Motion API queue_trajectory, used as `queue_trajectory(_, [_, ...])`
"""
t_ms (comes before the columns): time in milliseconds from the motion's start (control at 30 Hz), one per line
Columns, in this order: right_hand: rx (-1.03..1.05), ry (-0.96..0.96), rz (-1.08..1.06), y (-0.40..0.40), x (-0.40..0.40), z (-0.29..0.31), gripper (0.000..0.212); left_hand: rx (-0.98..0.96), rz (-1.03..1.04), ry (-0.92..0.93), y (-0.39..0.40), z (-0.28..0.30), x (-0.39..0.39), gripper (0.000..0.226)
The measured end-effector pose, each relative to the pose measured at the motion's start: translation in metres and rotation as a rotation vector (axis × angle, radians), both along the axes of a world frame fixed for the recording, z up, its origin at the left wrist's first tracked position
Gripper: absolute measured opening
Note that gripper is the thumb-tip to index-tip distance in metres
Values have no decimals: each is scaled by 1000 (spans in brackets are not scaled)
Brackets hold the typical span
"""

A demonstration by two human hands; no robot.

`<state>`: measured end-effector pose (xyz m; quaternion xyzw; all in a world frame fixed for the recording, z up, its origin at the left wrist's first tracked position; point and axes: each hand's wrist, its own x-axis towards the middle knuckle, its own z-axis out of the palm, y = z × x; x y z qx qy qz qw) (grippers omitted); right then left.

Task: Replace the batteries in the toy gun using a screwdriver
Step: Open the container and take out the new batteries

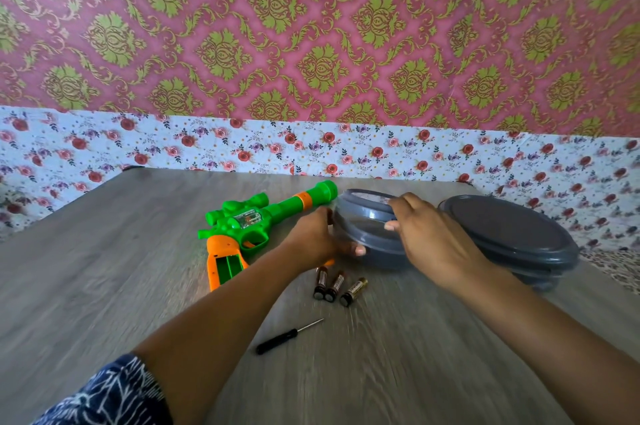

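We are reaching forward with both hands to a grey round container (367,234) standing on the wooden table (104,251), just right of the toy gun (256,220). Our left hand (317,236) is clasping the container's near-left wall, the thumb showing on its front; our right hand (429,234) is lying over its lid, fingers curled onto the rim. Whether the lid is being lifted or pressed down we cannot tell. A second grey container (512,237) is standing just beside it to the right.

The toy gun is lying on its side to the left of both hands, its long axis running from the orange grip (221,260) at near left to the green muzzle (325,190) at far right, the muzzle nearly touching the container. The battery bay (227,267) in the grip is facing up, uncovered and appearing empty. Three batteries (334,286) are lying side by side nearer to us than the hands, between the forearms, their long axes pointing roughly away from us. The screwdriver (287,336) is lying nearer still, tip pointing up and right.

We are judging the left hand to be nearer the open bay, and both hands about equally near the batteries; loading calls for drawing back towards ourselves, then left.
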<state>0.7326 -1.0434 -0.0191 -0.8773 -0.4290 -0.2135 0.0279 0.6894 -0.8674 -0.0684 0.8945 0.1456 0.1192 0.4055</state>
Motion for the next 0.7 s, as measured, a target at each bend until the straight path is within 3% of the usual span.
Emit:
queue_trajectory(100, [52, 5, -6, 1, -2, 9, 28, 157, 19, 68, 1, -2, -6, 75])
queue_trajectory(267, [137, 50, -34, 7, 3, 18, 29, 353, -29, -29, 2, 9, -13, 88])
queue_trajectory(433, [288, 107, -53, 15, 16, 32, 34, 559, -111, 6, 1, 6, -20, 55])
queue_trajectory(700, [64, -48, -99, 33, 45, 8, 25, 581, -128, -3, 0, 0, -21, 52])
